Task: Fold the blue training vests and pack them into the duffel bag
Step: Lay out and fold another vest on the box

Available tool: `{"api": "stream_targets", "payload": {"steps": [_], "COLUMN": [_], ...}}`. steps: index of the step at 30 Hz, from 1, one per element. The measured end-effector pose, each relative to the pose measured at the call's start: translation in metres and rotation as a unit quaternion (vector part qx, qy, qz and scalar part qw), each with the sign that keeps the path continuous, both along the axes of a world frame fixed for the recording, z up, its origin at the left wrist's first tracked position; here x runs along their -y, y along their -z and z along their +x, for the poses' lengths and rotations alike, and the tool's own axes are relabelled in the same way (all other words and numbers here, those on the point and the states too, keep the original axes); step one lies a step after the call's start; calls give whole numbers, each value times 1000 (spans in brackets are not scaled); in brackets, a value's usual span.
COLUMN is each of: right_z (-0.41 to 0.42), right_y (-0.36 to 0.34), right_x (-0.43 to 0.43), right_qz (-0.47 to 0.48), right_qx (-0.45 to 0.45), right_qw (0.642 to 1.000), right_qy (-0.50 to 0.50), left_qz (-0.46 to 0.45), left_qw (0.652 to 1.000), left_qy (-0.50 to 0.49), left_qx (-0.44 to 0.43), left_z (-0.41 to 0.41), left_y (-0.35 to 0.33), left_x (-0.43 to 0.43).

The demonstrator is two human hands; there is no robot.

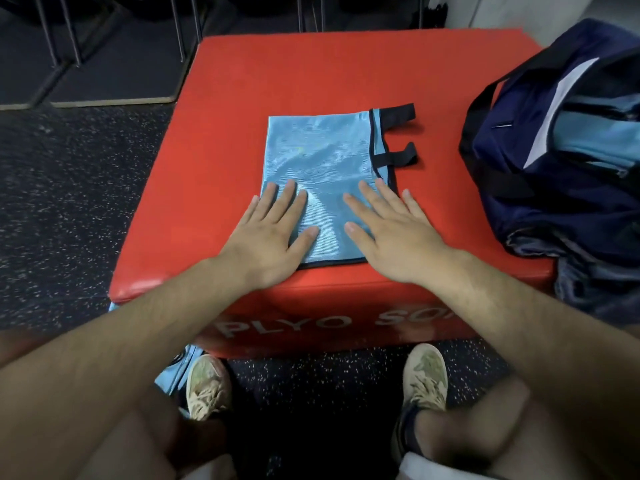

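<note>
Folded vest [322, 161] on red box [242, 81]; left hand [270, 233], right hand [393, 237] pressing it, fingers spread. Open duffel bag [540, 216] at 3 o'clock; spare vest [171, 375] at 7.

Folded light-blue vest [325, 161] flat on the red box; navy duffel bag [540, 188] beside it.

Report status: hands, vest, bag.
Left hand and right hand open, pressing flat on folded blue vest atop red box. Duffel bag open at right, light blue fabric inside. Nothing between vest and bag.
</note>
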State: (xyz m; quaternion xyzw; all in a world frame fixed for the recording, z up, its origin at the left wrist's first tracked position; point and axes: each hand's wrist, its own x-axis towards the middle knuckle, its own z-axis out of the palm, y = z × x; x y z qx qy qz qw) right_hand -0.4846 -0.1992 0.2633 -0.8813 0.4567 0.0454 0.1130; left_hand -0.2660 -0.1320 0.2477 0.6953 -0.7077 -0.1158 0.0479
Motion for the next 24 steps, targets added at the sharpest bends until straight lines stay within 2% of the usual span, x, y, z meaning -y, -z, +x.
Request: {"api": "stream_targets", "payload": {"steps": [2, 4, 7, 10, 15, 19, 24], "right_z": [-1, 0, 5, 6, 7, 7, 13], "right_y": [0, -3, -12, -26, -52, -63, -53], "right_x": [0, -1, -1, 2, 5, 5, 7], "right_qz": [4, 2, 0, 11, 7, 41, -13], "right_qx": [6, -6, -27, -30, -15, -18, -18], "right_qw": [1000, 1000, 999, 998, 994, 991, 992], "right_qy": [1, -2, -18, -53, -109, -123, -125], "left_qz": [4, -46, -154, -149, -125, -156, -107], "left_qw": [1000, 999, 974, 957, 957, 951, 974], "left_qy": [-6, 18, 162, 245, 262, 266, 165], "left_qx": [-1, -1, -21, -30, -3, 4, -114], "left_z": [1, 0, -6, -11, -9, -12, -14], "left_y": [-1, -6, -22, -29, -24, -26, -29], "left_x": [-1, -3, -4, -3, 6, 11, 17]}}
